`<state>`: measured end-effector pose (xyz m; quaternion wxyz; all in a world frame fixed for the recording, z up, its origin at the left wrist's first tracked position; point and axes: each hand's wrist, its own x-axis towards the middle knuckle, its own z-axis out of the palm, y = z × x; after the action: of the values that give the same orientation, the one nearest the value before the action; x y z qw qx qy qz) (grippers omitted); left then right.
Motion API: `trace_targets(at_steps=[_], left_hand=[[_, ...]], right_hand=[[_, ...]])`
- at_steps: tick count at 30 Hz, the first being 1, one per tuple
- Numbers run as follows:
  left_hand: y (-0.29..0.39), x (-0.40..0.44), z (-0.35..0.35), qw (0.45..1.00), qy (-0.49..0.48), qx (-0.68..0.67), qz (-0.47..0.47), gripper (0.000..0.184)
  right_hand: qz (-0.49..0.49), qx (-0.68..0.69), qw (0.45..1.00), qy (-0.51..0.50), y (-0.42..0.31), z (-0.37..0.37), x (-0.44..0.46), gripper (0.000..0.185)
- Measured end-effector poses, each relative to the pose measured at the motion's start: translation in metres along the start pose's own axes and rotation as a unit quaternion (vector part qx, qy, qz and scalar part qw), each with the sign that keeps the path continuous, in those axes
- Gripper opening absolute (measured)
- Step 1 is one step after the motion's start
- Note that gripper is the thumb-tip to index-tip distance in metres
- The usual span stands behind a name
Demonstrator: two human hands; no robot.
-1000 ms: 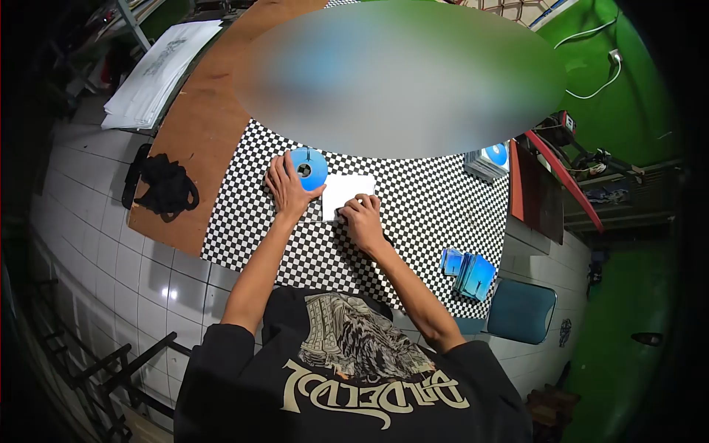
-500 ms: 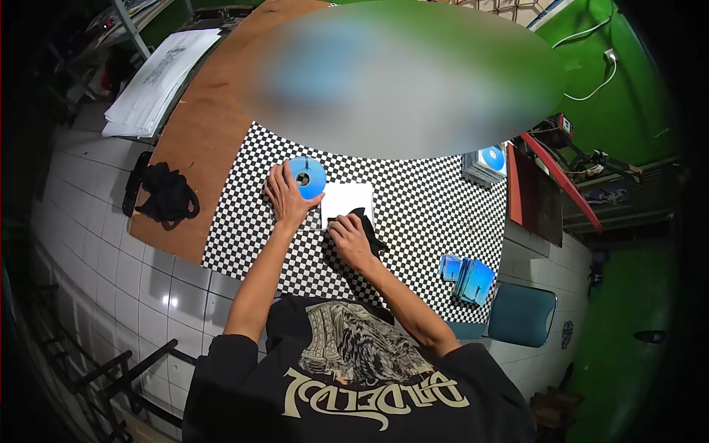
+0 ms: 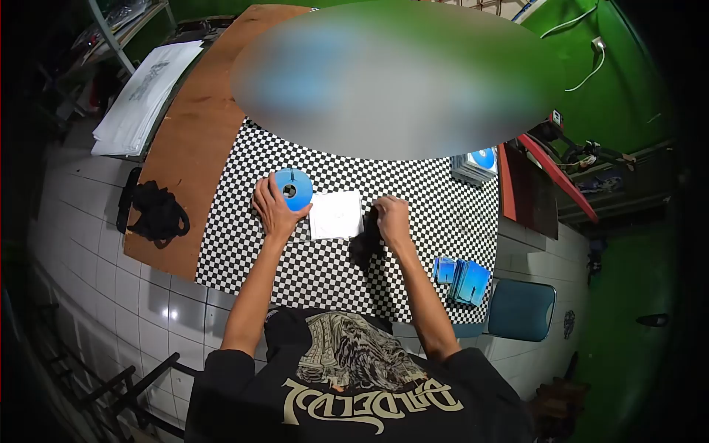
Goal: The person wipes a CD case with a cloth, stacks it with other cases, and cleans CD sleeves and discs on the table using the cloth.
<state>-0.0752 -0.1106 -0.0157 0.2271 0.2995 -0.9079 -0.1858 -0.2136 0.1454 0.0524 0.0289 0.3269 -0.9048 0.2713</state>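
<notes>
A blue disc (image 3: 297, 193) is gripped at its left and lower edge by my left hand (image 3: 275, 210), above the checkered cloth. Right beside it lies a white, square disc case (image 3: 337, 215), flat on the cloth. My right hand (image 3: 393, 220) is to the right of the case, its fingers curled at the top of a black cloth (image 3: 367, 244) that hangs or lies below them.
The checkered table cover (image 3: 251, 258) bears a stack of disc cases (image 3: 474, 167) at back right and blue printed covers (image 3: 468, 282) at front right. Black fabric (image 3: 157, 213) lies on the brown board, papers (image 3: 148, 96) behind. A chair (image 3: 521, 308) stands at right.
My right hand has moved right, off the white case, and the black cloth has come away with it. My left hand keeps its hold on the blue disc.
</notes>
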Motion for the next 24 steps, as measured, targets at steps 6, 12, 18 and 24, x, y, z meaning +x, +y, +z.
trace_targets(at_steps=[6, 12, 18, 24], left_hand=[[0.001, -0.001, -0.001, 1.000, -0.016, 0.000, -0.022, 0.131], [0.000, 0.001, 0.001, 0.999, -0.022, 0.008, -0.028, 0.132], [0.001, 0.000, 0.002, 0.999, -0.027, 0.010, -0.025, 0.137], [0.001, 0.001, 0.001, 0.999, -0.027, 0.010, -0.019, 0.138]], right_hand=[[-0.074, 0.082, 0.989, 0.100, 0.005, 0.064, 0.026, 0.013], [-0.154, -0.077, 0.983, 0.070, 0.002, 0.074, 0.010, 0.026], [-0.153, -0.137, 0.977, 0.058, -0.001, 0.071, -0.008, 0.030], [-0.128, -0.138, 0.981, 0.054, -0.001, 0.073, -0.016, 0.026]])
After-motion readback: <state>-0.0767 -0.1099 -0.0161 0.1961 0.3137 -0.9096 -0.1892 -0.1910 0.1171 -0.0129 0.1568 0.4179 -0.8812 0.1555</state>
